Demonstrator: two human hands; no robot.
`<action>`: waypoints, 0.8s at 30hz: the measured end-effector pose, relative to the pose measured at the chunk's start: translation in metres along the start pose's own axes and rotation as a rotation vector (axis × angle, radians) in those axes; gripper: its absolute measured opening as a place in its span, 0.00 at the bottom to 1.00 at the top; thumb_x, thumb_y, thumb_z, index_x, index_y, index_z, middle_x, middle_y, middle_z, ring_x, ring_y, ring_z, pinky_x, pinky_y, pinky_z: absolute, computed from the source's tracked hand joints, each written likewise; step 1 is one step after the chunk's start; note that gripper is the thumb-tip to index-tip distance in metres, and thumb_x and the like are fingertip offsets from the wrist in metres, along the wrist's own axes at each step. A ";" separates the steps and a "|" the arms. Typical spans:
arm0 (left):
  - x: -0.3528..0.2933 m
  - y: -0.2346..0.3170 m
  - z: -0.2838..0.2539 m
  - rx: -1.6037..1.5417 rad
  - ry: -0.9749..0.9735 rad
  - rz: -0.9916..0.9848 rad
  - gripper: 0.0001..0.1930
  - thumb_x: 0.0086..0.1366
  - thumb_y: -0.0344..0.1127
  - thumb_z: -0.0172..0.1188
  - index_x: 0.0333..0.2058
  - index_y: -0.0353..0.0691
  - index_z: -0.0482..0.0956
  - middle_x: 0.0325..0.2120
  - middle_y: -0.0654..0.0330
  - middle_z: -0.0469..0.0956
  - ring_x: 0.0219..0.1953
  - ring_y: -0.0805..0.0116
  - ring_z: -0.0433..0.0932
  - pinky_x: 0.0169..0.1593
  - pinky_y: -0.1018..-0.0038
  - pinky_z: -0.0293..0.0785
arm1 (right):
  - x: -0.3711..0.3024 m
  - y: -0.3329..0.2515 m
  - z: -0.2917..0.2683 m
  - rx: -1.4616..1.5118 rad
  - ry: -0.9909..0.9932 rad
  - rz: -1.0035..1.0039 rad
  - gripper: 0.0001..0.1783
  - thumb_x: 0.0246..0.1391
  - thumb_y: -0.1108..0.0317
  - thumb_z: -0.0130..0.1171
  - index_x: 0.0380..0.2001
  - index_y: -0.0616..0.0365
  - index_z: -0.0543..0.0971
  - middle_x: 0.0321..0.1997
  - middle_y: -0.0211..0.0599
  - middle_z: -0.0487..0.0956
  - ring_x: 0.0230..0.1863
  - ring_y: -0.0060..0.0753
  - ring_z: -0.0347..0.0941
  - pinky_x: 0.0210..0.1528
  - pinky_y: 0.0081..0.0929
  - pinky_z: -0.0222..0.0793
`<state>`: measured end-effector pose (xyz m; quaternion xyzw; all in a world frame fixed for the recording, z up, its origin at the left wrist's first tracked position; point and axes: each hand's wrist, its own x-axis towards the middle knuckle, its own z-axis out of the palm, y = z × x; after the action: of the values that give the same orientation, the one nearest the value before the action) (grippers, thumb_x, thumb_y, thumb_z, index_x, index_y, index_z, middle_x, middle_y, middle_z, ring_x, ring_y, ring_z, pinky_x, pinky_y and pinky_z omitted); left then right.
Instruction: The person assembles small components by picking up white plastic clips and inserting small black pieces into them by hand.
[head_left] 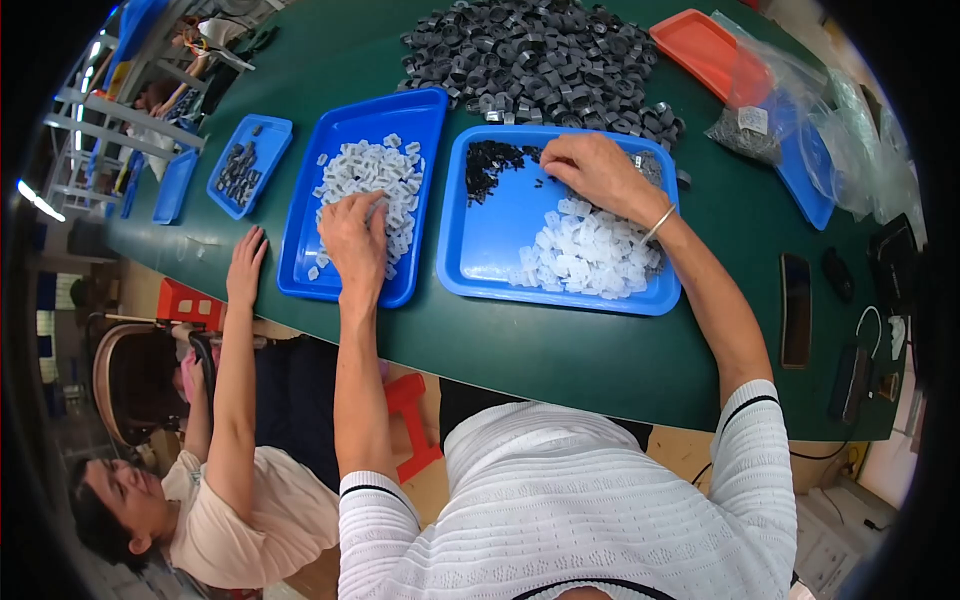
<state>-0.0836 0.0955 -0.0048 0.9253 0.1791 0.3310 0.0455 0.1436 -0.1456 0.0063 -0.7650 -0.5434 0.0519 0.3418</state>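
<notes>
My left hand (354,240) reaches into the dark blue tray (300,262), its bent fingers down among small whitish plastic pieces (365,170). Thumb and forefinger are drawn together there; whatever they hold is hidden. Over the lighter blue tray (480,250), my right hand (600,172) is closed in a pinch, with fingertips beside a scatter of tiny black parts (490,168). Anything in that pinch is too small to name. Translucent white pieces (585,255) are heaped under my right wrist, and small grey metal-looking parts (648,166) lie in the tray's far right corner.
A large heap of dark grey ring-like parts (530,60) covers the table's far side. An orange-red tray (705,55), plastic bags (810,125) and a phone (795,310) lie at right. A co-worker's hand (247,265) rests left of my tray, near a smaller blue tray (250,165).
</notes>
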 end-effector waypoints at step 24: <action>0.004 0.128 0.018 -0.610 -0.508 0.240 0.10 0.52 0.26 0.63 0.35 0.37 0.79 0.32 0.54 0.77 0.36 0.53 0.72 0.42 0.63 0.69 | -0.018 -0.004 -0.016 -0.214 -0.074 -0.030 0.05 0.48 0.71 0.59 0.30 0.59 0.79 0.29 0.38 0.75 0.36 0.43 0.72 0.40 0.36 0.67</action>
<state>-0.0311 -0.0220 0.0098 0.9360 -0.0534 0.1331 0.3215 0.1401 -0.1680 0.0158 -0.7864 -0.5696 0.0167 0.2386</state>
